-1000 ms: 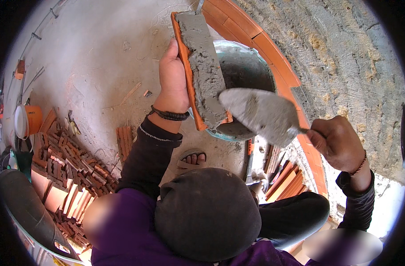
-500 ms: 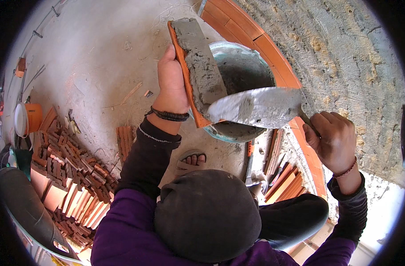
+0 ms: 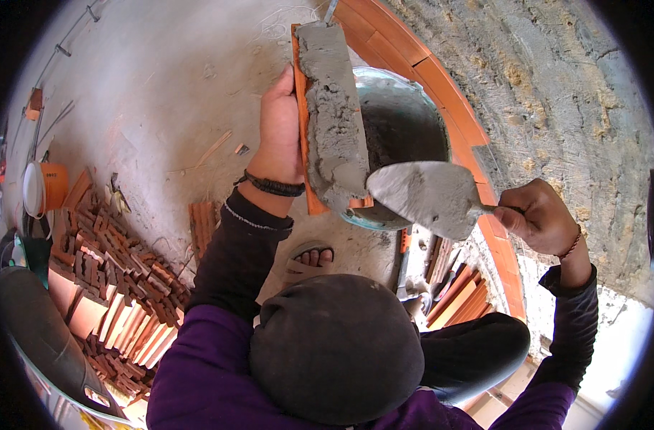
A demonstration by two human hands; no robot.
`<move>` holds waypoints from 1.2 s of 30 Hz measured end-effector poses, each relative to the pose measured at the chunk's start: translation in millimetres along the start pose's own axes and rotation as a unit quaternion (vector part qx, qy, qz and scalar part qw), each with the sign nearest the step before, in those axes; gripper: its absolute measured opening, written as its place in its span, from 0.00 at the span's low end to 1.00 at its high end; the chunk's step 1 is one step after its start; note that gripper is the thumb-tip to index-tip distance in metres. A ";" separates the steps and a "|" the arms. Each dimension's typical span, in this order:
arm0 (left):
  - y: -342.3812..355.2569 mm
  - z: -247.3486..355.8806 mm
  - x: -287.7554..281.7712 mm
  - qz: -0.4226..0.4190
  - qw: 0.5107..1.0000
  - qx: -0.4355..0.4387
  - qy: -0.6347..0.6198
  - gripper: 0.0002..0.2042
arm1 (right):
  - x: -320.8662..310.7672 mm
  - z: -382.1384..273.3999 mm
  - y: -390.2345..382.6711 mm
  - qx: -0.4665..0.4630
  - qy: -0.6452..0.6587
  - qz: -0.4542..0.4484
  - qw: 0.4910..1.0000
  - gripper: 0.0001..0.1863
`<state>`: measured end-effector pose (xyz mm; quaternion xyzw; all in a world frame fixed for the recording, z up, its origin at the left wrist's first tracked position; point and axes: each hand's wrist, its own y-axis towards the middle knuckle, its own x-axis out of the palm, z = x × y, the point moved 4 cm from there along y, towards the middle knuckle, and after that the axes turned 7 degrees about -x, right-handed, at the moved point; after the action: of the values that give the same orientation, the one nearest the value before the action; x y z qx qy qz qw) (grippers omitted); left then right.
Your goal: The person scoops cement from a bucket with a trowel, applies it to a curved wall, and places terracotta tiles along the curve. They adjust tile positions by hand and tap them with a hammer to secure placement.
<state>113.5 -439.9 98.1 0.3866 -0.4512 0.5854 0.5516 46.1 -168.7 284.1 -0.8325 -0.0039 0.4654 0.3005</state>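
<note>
My left hand [image 3: 278, 129] grips a long terracotta tile [image 3: 300, 93] from its left side, held upward over the bucket, its face coated with thick, uneven grey mortar [image 3: 327, 107]. My right hand [image 3: 531, 218] is closed round the handle of a pointed trowel [image 3: 424, 197], whose mortar-smeared blade is level, its tip at the tile's lower right edge. Behind both stands a round bucket [image 3: 398, 115] with grey mortar inside and a light bluish rim, partly hidden by tile and blade.
A curved band of orange tiles [image 3: 391, 39] borders a rough grey wall [image 3: 556, 93] at right. Stacks of broken tiles [image 3: 112, 272], an orange bucket [image 3: 51, 186] and a black tub [image 3: 30, 322] lie at left. Tile strips [image 3: 463, 297] and tools lie below the bucket, near my foot [image 3: 309, 259].
Since half a second ago the tile has shifted right and up and stands straighter. The trowel has moved right and down, its blade turned flatter toward the camera, with my right hand slightly lower.
</note>
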 end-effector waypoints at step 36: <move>-27.3 17.1 -30.9 0.054 0.995 0.038 0.078 0.26 | 63.8 20.9 95.7 0.061 -0.165 -0.102 0.979 0.17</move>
<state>142.7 -465.8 76.5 0.3357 -0.4046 0.6596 0.5372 39.8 -218.5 178.4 -0.7194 -0.1105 0.5628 0.3917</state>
